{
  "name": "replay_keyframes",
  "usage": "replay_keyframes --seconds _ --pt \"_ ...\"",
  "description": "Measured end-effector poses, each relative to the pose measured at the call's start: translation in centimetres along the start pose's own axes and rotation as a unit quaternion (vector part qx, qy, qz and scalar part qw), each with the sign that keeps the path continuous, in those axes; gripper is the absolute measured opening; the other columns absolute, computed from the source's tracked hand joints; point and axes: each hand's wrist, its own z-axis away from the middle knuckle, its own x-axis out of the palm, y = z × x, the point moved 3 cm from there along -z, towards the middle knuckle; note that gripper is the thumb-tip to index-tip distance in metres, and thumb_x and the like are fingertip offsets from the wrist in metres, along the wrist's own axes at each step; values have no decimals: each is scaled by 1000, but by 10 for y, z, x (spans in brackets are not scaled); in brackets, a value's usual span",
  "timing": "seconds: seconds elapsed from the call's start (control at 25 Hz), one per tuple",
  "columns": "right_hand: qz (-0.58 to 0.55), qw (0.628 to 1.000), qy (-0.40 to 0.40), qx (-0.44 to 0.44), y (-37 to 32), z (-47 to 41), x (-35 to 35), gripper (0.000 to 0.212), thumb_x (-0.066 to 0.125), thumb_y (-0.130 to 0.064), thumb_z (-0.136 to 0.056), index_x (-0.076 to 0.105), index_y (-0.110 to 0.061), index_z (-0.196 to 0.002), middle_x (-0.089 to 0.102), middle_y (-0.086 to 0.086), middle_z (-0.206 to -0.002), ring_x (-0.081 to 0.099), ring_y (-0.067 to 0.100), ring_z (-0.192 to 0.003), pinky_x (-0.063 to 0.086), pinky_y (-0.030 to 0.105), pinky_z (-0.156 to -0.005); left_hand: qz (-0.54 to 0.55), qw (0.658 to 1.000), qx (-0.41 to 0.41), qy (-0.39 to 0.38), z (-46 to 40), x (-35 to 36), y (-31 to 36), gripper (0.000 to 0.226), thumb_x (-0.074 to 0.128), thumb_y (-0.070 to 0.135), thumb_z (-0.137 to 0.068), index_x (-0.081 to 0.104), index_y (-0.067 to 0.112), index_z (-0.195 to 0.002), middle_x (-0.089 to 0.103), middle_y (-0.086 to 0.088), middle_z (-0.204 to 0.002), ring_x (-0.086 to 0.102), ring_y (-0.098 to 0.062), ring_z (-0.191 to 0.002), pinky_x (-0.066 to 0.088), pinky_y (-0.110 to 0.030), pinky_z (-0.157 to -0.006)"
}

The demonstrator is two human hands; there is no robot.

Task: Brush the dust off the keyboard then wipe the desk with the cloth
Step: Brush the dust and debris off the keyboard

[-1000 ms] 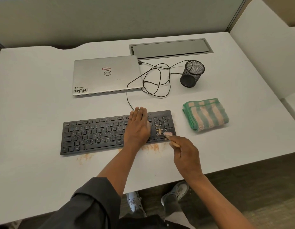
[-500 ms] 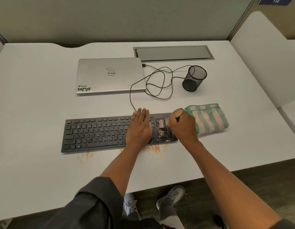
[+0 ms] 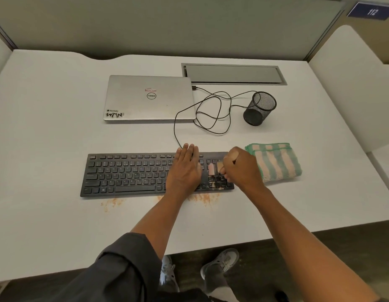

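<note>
A black keyboard (image 3: 128,174) lies across the middle of the white desk (image 3: 47,225). My left hand (image 3: 186,168) rests flat on its right half, fingers straight. My right hand (image 3: 241,168) grips a small brush (image 3: 211,169) whose pale bristles touch the number pad; most of the handle is hidden in my fist. Orange dust (image 3: 203,198) lies on the desk along the keyboard's front edge, and some sits on the number pad keys. A folded green and peach striped cloth (image 3: 276,162) lies just right of the keyboard, touching nothing I hold.
A shut silver laptop (image 3: 149,98) sits behind the keyboard. A looped black cable (image 3: 213,112) runs from it to the keyboard. A black mesh pen cup (image 3: 259,107) stands at the right, a grey cable hatch (image 3: 232,74) behind it. Partition walls surround the desk.
My right hand moved the brush from the keyboard's front right corner up onto the number pad, then a little back toward me. My left hand stayed flat on the keyboard.
</note>
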Motion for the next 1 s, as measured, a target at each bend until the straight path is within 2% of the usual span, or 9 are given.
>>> replay_keyframes --seconds 0.16,0.28,0.36,0.48,0.6,0.76,0.92,1.0 --pt "53 997 -61 -14 5 15 -1 21 42 -29 -83 60 -18 -77 70 3 -68 67 26 -65 59 49 -62 0 1000 0 3 0 0 0 61 28 28 -105 15 3 -159 18 -15 -167 5 -28 -156 -2 -40 -127" --pt "44 997 -4 -63 -9 5 -5 19 45 -30 -89 58 -20 -80 67 1 -68 65 24 -65 57 42 -62 -1 1000 0 0 -1 1 -1 61 28 27 -105 14 4 -159 18 -15 -167 5 -28 -156 -1 -40 -127" --pt "58 992 4 -109 -22 0 -1 15 51 -25 -93 58 -18 -82 65 2 -70 61 23 -66 48 34 -61 -2 1000 -1 -3 0 1 -2 61 26 28 -105 14 4 -159 17 -15 -167 4 -28 -156 -1 -40 -127" --pt "117 983 -56 -132 -25 4 7 15 53 -22 -95 61 -16 -84 66 2 -75 59 22 -70 41 32 -62 -5 1000 2 -10 0 1 -1 61 24 28 -105 12 4 -160 15 -16 -167 3 -28 -156 -2 -40 -127" --pt "103 983 -87 -125 -16 8 -1 13 57 -19 -93 65 -15 -84 68 0 -78 61 20 -75 44 31 -66 -6 1000 1 -11 -1 1 -1 62 24 28 -104 12 4 -160 15 -16 -167 3 -28 -156 -1 -41 -128" --pt "57 990 -44 -120 -11 9 2 14 55 -23 -94 67 -20 -88 69 -5 -77 64 16 -73 51 31 -68 -13 1000 1 -13 -1 3 -2 62 21 30 -104 12 4 -159 15 -16 -167 3 -28 -156 0 -42 -128" --pt "124 989 47 -60 -2 -3 -9 19 51 -22 -95 64 -13 -86 68 5 -75 63 25 -72 53 38 -65 -7 1000 -3 -11 -1 2 -2 62 24 28 -103 12 4 -160 15 -15 -167 3 -28 -156 0 -41 -128" --pt "45 998 28 -25 -4 -6 -9 17 52 -23 -95 64 -15 -87 71 4 -72 67 22 -67 57 38 -61 -8 1000 -2 -15 -1 2 -2 63 23 29 -103 12 4 -160 15 -15 -167 3 -28 -156 0 -41 -128"
